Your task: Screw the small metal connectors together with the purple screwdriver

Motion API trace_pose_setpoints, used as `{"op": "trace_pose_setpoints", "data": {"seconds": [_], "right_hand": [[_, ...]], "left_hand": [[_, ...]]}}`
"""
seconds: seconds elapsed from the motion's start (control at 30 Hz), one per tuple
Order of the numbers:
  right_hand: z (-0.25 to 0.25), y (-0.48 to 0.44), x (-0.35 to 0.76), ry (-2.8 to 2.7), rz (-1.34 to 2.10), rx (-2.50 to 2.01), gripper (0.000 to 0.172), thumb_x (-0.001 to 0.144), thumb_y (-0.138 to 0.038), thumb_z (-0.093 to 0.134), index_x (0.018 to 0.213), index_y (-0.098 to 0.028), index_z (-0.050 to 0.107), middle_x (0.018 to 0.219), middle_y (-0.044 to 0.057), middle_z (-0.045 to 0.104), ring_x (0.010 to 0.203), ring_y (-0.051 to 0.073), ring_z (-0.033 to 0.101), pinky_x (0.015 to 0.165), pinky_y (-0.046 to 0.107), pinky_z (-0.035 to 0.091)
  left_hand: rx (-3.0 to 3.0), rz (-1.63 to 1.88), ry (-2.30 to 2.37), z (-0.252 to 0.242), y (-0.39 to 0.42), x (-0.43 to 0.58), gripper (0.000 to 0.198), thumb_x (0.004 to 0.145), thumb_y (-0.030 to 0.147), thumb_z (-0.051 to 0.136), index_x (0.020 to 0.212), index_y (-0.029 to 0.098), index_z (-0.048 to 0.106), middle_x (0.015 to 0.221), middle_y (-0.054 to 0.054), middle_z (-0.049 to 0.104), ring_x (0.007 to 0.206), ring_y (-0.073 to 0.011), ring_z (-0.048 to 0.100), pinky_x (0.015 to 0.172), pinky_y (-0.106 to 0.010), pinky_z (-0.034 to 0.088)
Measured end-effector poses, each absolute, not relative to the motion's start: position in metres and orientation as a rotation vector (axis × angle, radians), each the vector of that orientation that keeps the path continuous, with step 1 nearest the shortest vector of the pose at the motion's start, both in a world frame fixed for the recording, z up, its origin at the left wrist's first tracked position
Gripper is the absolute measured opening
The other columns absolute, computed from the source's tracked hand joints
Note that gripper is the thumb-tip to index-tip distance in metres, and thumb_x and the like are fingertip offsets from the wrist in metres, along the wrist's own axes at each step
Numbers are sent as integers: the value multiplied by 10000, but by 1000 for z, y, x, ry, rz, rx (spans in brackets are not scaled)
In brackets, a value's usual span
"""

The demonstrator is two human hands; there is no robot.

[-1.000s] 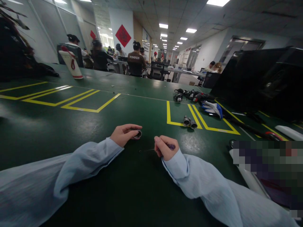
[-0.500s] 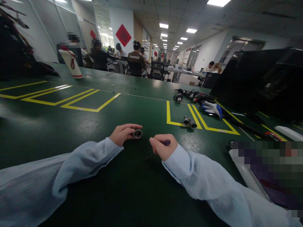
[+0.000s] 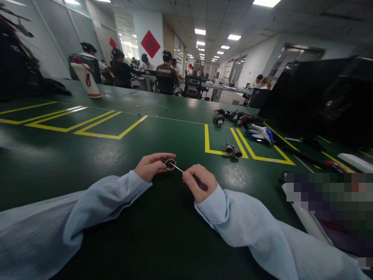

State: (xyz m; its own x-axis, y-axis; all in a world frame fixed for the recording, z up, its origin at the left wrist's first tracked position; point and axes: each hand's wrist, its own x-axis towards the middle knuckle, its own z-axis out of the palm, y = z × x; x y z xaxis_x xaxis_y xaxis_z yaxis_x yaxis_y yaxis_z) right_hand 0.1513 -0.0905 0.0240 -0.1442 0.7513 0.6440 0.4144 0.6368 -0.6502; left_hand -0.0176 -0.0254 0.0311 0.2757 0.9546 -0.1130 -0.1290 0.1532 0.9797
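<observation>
My left hand (image 3: 150,166) is closed around a small round metal connector (image 3: 169,163), its open end turned toward my right hand. My right hand (image 3: 201,179) grips the dark purple handle of a thin screwdriver (image 3: 178,168). The screwdriver's tip reaches the opening of the connector; how deep it sits inside I cannot tell. Two similar metal connectors (image 3: 233,151) lie on the green table to the right, across the front line of a yellow-taped box.
At the back right lie more connectors and dark cables (image 3: 230,116), beside a blue and white glove (image 3: 260,134). A white cup (image 3: 87,79) stands at the far left. Yellow tape outlines (image 3: 99,136) mark the table (image 3: 122,241). A large black object (image 3: 317,101) stands at the right.
The screwdriver has swung from pointing down and left to pointing up at the connector, its tip now at the opening. My left hand has hardly moved.
</observation>
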Motion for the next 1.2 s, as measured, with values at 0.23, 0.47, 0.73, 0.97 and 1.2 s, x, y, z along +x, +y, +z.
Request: {"op": "trace_pose_setpoints", "data": {"seconds": [0.23, 0.47, 0.73, 0.97, 1.2], "right_hand": [[26, -90, 150, -1867, 310, -925, 164, 803, -217, 461, 665, -160, 528, 601, 5, 505, 578, 118, 458, 569, 247, 380], [27, -90, 148, -1894, 271, -915, 160, 806, -212, 452, 666, -170, 518, 601, 0, 512, 582, 117, 461, 581, 247, 384], [27, -89, 146, -1939, 214, -894, 167, 814, -210, 439, 672, -167, 515, 611, 9, 529, 594, 120, 464, 591, 251, 385], [25, -90, 146, -1984, 149, -885, 175, 826, -222, 429, 678, -169, 508, 627, 16, 534, 603, 125, 458, 601, 259, 383], [30, -97, 148, -1934, 165, -880, 168, 827, -211, 429, 677, -176, 496, 617, 2, 512, 600, 117, 461, 601, 258, 390]], "left_hand": [[1259, 994, 960, 32, -29, -15, 349, 523, 142, 654, 869, 111, 624, 906, -80, 657, 833, -215, 623, 765, -355, 503], [1305, 1042, 971, 33, -30, -13, 301, 508, 176, 681, 750, 121, 509, 963, -110, 646, 760, -190, 635, 675, -352, 531], [1418, 1077, 1001, 30, -30, -12, 183, 558, 190, 634, 683, 109, 527, 1003, -136, 633, 704, -164, 640, 650, -308, 534], [1423, 1081, 995, 28, -29, -11, 158, 574, 183, 611, 679, 120, 512, 986, -104, 635, 700, -162, 637, 582, -287, 546], [1480, 1134, 990, 26, -23, -12, 157, 583, 196, 608, 682, 130, 506, 919, -94, 643, 709, -185, 637, 598, -328, 548]]}}
